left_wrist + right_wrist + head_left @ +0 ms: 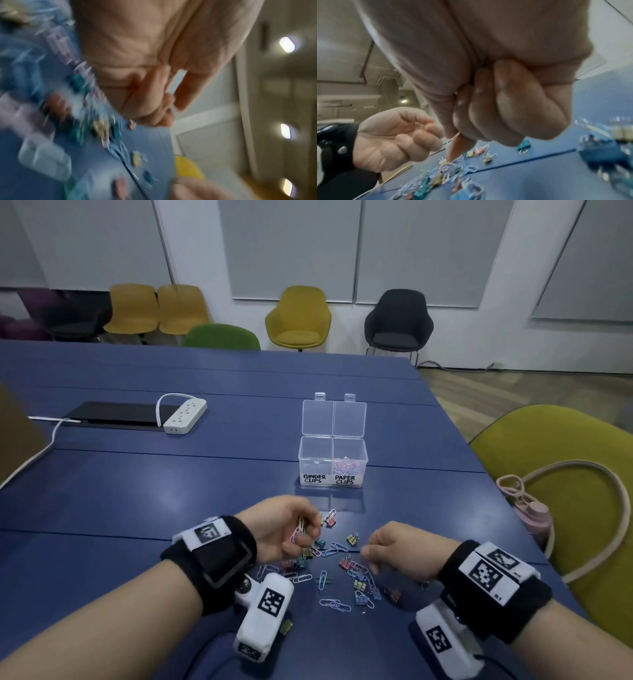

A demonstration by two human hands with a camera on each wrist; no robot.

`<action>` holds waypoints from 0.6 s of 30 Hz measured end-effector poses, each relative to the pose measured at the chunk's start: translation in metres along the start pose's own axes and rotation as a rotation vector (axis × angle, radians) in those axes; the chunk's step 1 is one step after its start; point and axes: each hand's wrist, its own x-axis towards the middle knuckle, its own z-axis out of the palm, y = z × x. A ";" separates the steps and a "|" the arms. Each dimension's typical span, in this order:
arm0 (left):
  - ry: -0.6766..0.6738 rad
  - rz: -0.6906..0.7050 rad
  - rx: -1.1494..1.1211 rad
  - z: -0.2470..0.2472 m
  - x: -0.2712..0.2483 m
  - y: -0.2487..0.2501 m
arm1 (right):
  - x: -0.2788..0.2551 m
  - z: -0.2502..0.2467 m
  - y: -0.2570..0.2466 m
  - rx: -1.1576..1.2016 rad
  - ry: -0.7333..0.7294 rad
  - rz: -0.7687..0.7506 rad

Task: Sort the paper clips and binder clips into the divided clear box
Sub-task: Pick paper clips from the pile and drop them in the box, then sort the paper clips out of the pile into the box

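The divided clear box [310,455] stands on the blue table with both lids tipped back. Its left half is labelled BINDER CLIPS; its right half, labelled PAPER CLIPS, holds pink paper clips [346,465]. A loose pile of coloured paper clips and binder clips [337,568] lies in front of it. My left hand [305,529] hovers over the pile's left side and grips several pink and white paper clips [298,531]. My right hand [368,553] is curled above the pile's right side; in the right wrist view a thin paper clip [455,136] shows pinched at its fingertips. The left wrist view is blurred.
A white power strip [185,416] and a flat black device [116,416] lie at the table's far left. An olive chair [565,508] with a pink bottle [534,518] stands by the table's right edge. More chairs line the far wall.
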 end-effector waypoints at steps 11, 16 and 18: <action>0.373 0.382 0.106 0.037 0.086 0.114 | 0.046 -0.071 0.006 0.050 0.327 -0.020; 0.347 0.379 0.060 0.027 0.104 0.121 | 0.102 -0.094 -0.008 0.390 0.749 -0.191; 0.379 0.417 0.106 0.018 0.102 0.118 | 0.116 -0.098 -0.020 0.443 0.833 -0.215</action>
